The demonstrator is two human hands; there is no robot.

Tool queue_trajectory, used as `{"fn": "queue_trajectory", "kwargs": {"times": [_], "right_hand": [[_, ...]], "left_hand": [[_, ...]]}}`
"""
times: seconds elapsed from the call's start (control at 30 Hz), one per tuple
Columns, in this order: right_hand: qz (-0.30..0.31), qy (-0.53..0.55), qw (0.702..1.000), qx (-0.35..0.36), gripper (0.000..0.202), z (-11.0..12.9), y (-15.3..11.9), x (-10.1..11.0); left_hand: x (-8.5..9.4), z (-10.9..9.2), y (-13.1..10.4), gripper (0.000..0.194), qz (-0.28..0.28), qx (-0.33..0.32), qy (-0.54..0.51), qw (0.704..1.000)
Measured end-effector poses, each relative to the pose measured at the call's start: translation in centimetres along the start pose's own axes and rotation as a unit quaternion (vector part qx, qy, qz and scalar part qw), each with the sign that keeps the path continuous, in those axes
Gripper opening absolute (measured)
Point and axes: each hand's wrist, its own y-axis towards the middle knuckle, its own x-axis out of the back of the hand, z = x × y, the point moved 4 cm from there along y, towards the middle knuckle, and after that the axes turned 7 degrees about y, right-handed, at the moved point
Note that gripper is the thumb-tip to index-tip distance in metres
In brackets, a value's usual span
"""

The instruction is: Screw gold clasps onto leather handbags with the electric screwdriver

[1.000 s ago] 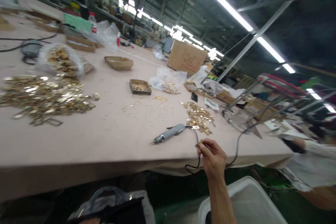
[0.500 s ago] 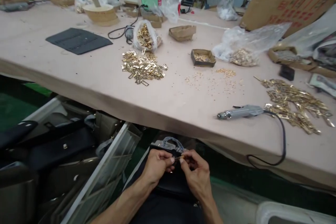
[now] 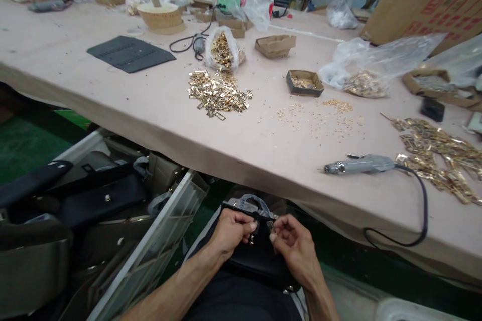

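Observation:
A black handbag (image 3: 250, 263) rests on the lap below the table edge, its handle (image 3: 256, 201) wrapped in clear plastic. My left hand (image 3: 230, 231) is closed, thumb and fingers pinching the edge of the bag's black flap (image 3: 238, 207). Just beside it, my right hand (image 3: 297, 245) pinches a small rectangular metal frame (image 3: 271, 227) between thumb and fingertips, close to the flap. On the bag front, a small gold lock piece (image 3: 252, 238) shows under the left fingers. Part of the flap is hidden behind both hands.
An electric screwdriver (image 3: 357, 164) with a black cord lies near the table's front edge. Gold frames form one pile (image 3: 218, 93) in the middle and another pile (image 3: 440, 150) at right. Tiny fittings (image 3: 335, 108) lie scattered between. A crate (image 3: 150, 248) of bags stands at left.
My right hand has drawn slightly away from my left and turned, so the metal frame now shows in its fingers. The left hand keeps its pinch on the flap. The whole view has shifted.

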Motion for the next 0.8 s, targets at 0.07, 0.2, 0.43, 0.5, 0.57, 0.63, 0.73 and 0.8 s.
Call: {"fn": "queue_trajectory", "kwargs": {"times": [0.07, 0.2, 0.43, 0.5, 0.57, 0.63, 0.73, 0.8], "right_hand": [[0.015, 0.074, 0.997, -0.013, 0.031, 0.2, 0.1, -0.4], [-0.007, 0.084, 0.996, -0.02, 0.034, 0.3, 0.9, -1.2], [-0.03, 0.079, 0.996, -0.015, 0.027, -0.1, 1.9, -2.3], [-0.029, 0.098, 0.994, -0.025, 0.026, -0.2, 1.9, -2.5], [-0.032, 0.107, 0.993, -0.032, 0.025, -0.4, 1.8, -2.6], [-0.03, 0.109, 0.993, -0.035, 0.025, -0.6, 1.8, -2.7], [-0.034, 0.099, 0.994, -0.035, 0.025, -1.0, 1.8, -2.6], [-0.039, 0.095, 0.994, -0.032, 0.025, -1.2, 1.8, -2.5]], "left_hand": [[0.0, 0.0, -0.1, 0.023, 0.005, 0.001, -0.005, 1.0], [0.0, -0.1, -0.5, 0.02, 0.02, 0.001, -0.009, 1.0], [-0.1, -0.7, -1.1, 0.019, 0.055, -0.009, -0.016, 0.998], [-0.1, -0.8, -1.2, 0.021, 0.066, -0.012, -0.018, 0.998], [-0.2, -0.9, -1.4, 0.024, 0.077, -0.014, -0.019, 0.997], [-0.2, -1.0, -1.5, 0.025, 0.084, -0.016, -0.022, 0.996], [-0.3, -1.1, -1.7, 0.023, 0.09, -0.016, -0.031, 0.995], [-0.4, -1.3, -1.8, 0.023, 0.098, -0.014, -0.038, 0.994]]}}
